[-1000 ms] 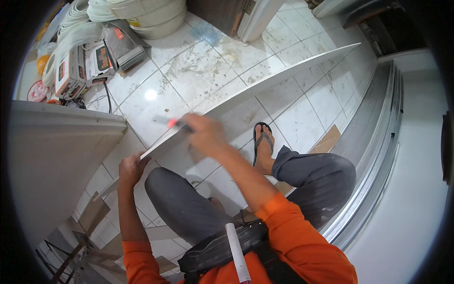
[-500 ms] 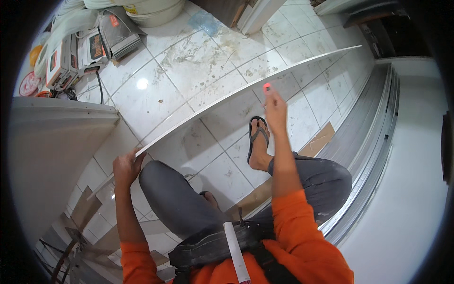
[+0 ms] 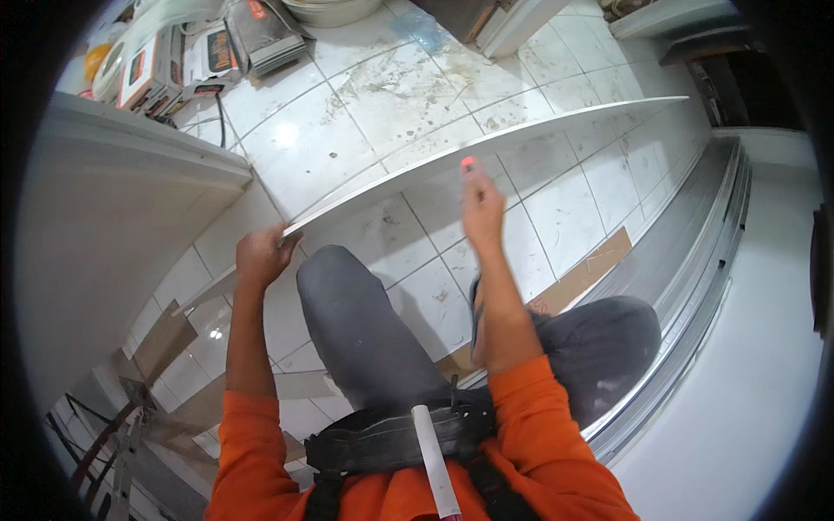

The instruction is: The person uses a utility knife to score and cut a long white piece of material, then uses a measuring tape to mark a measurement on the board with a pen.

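White strip [image 3: 521,130] clamped in L hand [image 3: 263,257] over tiled floor [image 3: 304,174]; red-tipped tool [image 3: 467,162], type unclear, gripped in R hand [image 3: 484,208], apart from L; edge work judged current step, steady hold req'd next

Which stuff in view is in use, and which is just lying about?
In use:
- long white strip, held by the left hand
- small red-tipped tool, in the right hand

Apparently just lying about:
- boxes
- blue plastic
- cardboard piece
- stacked grey lengths
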`<action>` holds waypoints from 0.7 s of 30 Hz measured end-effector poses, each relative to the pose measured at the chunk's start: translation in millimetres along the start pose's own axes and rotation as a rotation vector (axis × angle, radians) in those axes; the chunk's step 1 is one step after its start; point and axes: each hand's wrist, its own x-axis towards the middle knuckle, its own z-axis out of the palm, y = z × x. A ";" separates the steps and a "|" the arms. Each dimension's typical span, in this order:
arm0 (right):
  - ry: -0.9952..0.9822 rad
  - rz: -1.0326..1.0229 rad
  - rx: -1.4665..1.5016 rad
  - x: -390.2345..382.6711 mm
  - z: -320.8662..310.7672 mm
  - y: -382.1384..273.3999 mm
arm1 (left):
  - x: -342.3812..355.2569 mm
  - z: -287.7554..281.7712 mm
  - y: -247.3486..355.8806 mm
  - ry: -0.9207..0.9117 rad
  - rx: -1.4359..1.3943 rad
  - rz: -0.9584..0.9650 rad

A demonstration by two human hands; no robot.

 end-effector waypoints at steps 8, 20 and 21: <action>0.128 0.144 0.158 13.0 -15.7 -19.1 | -0.9 -12.4 4.2 -0.049 0.017 -0.073; -0.118 0.185 0.212 -17.4 19.8 -40.7 | -7.3 -15.4 5.5 -0.062 0.013 -0.089; -0.051 0.167 0.205 -8.1 12.7 -32.6 | -5.1 -14.5 8.1 -0.068 0.020 -0.090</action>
